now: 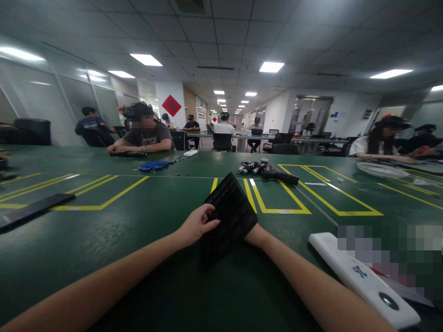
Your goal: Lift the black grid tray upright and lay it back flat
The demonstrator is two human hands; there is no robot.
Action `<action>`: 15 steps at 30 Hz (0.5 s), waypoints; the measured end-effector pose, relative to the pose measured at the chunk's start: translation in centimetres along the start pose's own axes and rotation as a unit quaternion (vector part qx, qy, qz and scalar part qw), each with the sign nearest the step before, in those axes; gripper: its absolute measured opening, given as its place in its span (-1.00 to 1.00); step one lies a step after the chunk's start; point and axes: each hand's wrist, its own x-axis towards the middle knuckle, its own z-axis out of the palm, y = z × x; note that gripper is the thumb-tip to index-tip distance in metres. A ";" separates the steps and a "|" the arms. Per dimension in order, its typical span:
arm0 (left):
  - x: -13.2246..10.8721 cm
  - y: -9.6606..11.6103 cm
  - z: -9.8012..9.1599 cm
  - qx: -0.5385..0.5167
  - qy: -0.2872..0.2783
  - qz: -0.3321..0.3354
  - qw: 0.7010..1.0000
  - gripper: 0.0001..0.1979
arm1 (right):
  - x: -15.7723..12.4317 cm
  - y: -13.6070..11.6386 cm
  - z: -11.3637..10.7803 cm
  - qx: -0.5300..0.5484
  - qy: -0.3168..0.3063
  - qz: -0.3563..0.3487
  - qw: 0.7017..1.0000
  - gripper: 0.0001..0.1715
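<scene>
A black ribbed rectangular panel [228, 216], like a tray or a keyboard, stands tilted up over the green table [114, 240] in front of me. My left hand [197, 224] grips its left edge with the fingers curled round it. My right hand [254, 235] is behind the panel's right lower edge; only the wrist shows, so its fingers are hidden.
A white oblong device [363, 281] lies at the right, a black flat bar [32, 210] at the left. Small metal parts [252, 167] and a black tool [280, 177] lie further ahead, with a blue object [152, 166]. People sit at the far side.
</scene>
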 end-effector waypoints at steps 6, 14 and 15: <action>1.5 -0.4 -2.6 -0.217 0.239 -0.174 0.930 -0.80 | -0.1 -0.5 0.1 -0.065 0.022 0.041 0.997 -0.55; 1.5 -1.1 -2.9 -0.338 0.206 -0.251 0.883 -0.89 | -0.1 -0.3 0.0 -0.059 0.009 0.045 0.997 -0.63; 1.2 -0.8 -2.7 -0.335 0.171 -0.242 0.894 -0.89 | 0.0 -0.3 0.0 -0.058 0.007 0.044 0.997 -0.62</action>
